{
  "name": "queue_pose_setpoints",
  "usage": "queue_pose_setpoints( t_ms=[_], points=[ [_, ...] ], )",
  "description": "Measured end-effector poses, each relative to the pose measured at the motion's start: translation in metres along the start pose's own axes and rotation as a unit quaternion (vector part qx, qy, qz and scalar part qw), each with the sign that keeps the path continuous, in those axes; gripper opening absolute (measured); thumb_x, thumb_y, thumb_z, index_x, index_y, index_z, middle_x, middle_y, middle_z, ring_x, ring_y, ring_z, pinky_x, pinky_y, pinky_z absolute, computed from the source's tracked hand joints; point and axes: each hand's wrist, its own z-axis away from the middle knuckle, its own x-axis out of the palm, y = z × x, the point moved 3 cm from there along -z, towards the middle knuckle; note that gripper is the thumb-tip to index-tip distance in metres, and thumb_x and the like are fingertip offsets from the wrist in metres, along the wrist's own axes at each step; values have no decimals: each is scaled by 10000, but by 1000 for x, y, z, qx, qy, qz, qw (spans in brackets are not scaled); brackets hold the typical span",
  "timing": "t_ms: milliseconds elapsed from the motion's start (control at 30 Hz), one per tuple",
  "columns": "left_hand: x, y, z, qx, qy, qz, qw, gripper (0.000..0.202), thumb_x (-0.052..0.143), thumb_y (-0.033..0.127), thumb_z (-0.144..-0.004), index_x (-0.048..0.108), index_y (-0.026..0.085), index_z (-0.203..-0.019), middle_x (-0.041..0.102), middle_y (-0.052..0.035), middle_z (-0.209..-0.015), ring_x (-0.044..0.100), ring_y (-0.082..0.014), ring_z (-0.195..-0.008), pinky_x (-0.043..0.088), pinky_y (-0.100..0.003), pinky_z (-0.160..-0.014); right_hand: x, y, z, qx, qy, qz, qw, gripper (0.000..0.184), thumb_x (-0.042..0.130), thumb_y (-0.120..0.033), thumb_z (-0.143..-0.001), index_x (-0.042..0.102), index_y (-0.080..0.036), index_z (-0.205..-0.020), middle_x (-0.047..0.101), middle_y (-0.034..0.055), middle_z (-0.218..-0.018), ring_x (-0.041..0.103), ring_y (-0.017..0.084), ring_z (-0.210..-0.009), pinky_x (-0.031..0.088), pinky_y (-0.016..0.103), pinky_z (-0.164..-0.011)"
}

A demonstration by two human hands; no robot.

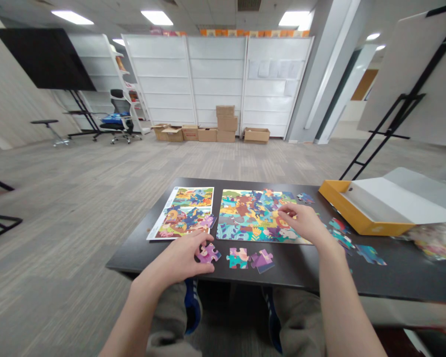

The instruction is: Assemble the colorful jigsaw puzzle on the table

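Note:
My left hand point(178, 259) rests at the table's near edge, its fingertips gripping a purple jigsaw piece point(208, 253). Two more loose pieces, a teal-and-pink one point(238, 258) and a purple one point(262, 261), lie just to the right of it. My right hand point(301, 221) is curled over the right side of a colourful, partly assembled jigsaw puzzle point(249, 218), fingertips down on its surface. Whether those fingers hold a piece is hidden. A printed picture sheet point(180, 213) lies left of the puzzle, with its lower right corner near my left hand.
The dark table point(305, 275) holds scattered blue and teal pieces point(342, 238) right of my right hand. An open yellow-and-white puzzle box point(371, 208) stands at the right, with a blurred bag point(436, 240) beyond it. Carpet, cardboard boxes and white shelving lie farther away.

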Motion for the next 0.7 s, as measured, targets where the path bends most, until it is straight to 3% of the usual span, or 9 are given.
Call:
queue_pose_setpoints(
  t_ms=[100, 167, 300, 433, 533, 700],
  points=[
    [1, -2, -1, 1, 13, 0, 1000, 534, 802, 416, -694, 694, 236, -1185, 691, -87, -1088, 617, -339, -1166, 475, -402, -979, 0, -2, 0, -8, 3, 3, 1000, 215, 554, -342, -882, 729, -219, -870, 779, 53, -871, 703, 226, -764, 514, 337, -731],
    [1, -3, -3, 7, 18, 1, 1000, 483, 810, 429, -686, 711, 241, -1120, 684, -83, -1075, 609, -341, -1179, 481, -393, -963, -1, -4, 0, -12, 2, 0, 1000, 214, 551, -339, -882, 728, -220, -869, 779, 50, -867, 701, 223, -761, 512, 333, -728],
    [2, -6, -7, 12, 25, 25, 999, 419, 798, 430, -713, 685, 233, -1065, 668, -34, -905, 666, -268, -946, 502, -336, -804, -2, -4, 2, -14, 2, -4, 1000, 203, 552, -332, -882, 722, -222, -861, 774, 43, -865, 698, 218, -757, 506, 326, -731],
    [2, -12, -10, -6, 6, 105, 994, 280, 677, 452, -853, 638, 208, -985, 631, 13, -744, 623, -176, -674, 462, -285, -635, -4, -1, 3, -15, 3, -4, 1000, 206, 546, -331, -891, 718, -220, -865, 770, 43, -865, 691, 220, -761, 493, 328, -724],
    [-2, -15, -11, -1, 7, 221, 975, 273, 601, 464, -916, 598, 198, -977, 646, 6, -781, 648, -160, -695, 493, -279, -648, -6, -2, 5, -17, 6, -9, 1000, 204, 549, -331, -891, 717, -218, -860, 767, 44, -856, 688, 218, -754, 493, 328, -722],
    [-7, -2, -20, 3, 76, 384, 920, 335, 663, 466, -887, 510, 200, -1021, 673, -10, -835, 710, -175, -759, 539, -293, -683, 1, -28, 7, -48, -12, -57, 997, 200, 560, -332, -902, 719, -219, -859, 755, 46, -838, 675, 202, -742, 502, 314, -717]
  ],
)
